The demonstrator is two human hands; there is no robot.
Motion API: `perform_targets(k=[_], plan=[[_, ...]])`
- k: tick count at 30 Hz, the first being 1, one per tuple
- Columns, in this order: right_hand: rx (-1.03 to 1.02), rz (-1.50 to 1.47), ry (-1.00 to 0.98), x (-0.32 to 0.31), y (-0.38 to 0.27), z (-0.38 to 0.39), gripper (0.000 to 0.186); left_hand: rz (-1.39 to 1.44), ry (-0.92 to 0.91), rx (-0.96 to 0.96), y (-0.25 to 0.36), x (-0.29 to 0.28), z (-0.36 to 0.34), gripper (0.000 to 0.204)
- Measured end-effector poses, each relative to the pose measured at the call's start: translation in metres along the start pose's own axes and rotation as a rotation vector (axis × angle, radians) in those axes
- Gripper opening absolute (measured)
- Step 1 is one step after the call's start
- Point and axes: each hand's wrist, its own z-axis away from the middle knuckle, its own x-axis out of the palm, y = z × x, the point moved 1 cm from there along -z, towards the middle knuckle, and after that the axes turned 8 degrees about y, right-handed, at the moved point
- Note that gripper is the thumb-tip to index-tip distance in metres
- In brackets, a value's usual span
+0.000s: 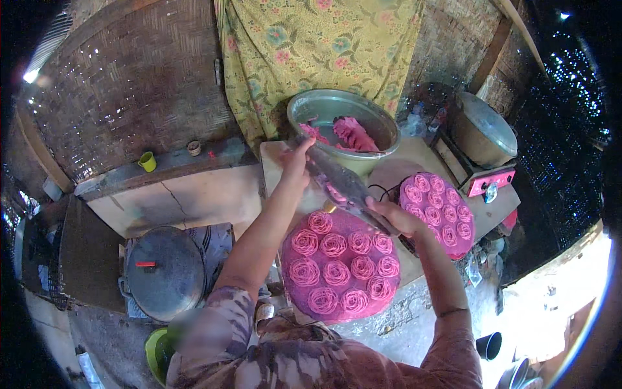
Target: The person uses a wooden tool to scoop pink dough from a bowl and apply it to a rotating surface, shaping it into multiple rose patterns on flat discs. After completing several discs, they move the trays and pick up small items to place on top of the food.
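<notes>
Both hands grip a long, dark, board-like tool (pixel 346 181), tilted from upper left to lower right, with pink dough (pixel 334 192) showing along its side. My left hand (pixel 300 157) is closed round its upper end, near the basin. Nearer me, my right hand (pixel 396 217) is closed round the lower end. Beneath the tool lies a round pink tray (pixel 337 295) bearing several rosettes (pixel 336 273) of thin pink strands. Behind the tool, a large green basin (pixel 304 98) holds a lump of pink dough (pixel 355 134). The tool hides part of the tray's far edge.
A second pink tray (pixel 442 217) of rosettes stands right, beside a stove (pixel 490 181) carrying a big lidded pot (pixel 479 126). Left are a large lidded pan (pixel 165 272) and a ledge with a yellow-green mug (pixel 148 161). A patterned cloth (pixel 317 45) hangs behind the basin.
</notes>
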Motion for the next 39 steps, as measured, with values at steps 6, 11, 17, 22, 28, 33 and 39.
perform_targets(k=[6,11,17,22,28,33,39], plan=[[0.106,0.178,0.026,-0.039,0.024,0.002,0.064,0.094,-0.081,-0.198,-0.067,0.008,-0.008,0.029],[0.045,0.201,0.170,-0.046,0.046,-0.008,0.062,0.112,-0.065,-0.074,-0.077,0.028,-0.013,0.022],[0.031,0.116,0.140,-0.048,0.042,0.019,0.069,0.111,-0.124,-0.130,-0.064,0.033,0.014,0.026],[-0.054,0.264,0.231,-0.053,0.044,0.007,0.071,0.166,-0.125,-0.055,-0.078,0.031,-0.017,0.021],[-0.061,0.249,0.284,-0.042,0.053,0.008,0.069,0.031,-0.104,-0.001,-0.067,0.033,-0.014,0.027],[0.003,0.151,0.170,-0.044,0.053,0.016,0.067,0.109,-0.125,-0.032,-0.087,0.017,-0.009,0.027],[-0.141,0.342,0.303,-0.043,0.085,-0.006,0.064,0.183,-0.167,-0.009,-0.102,0.015,-0.002,0.028]])
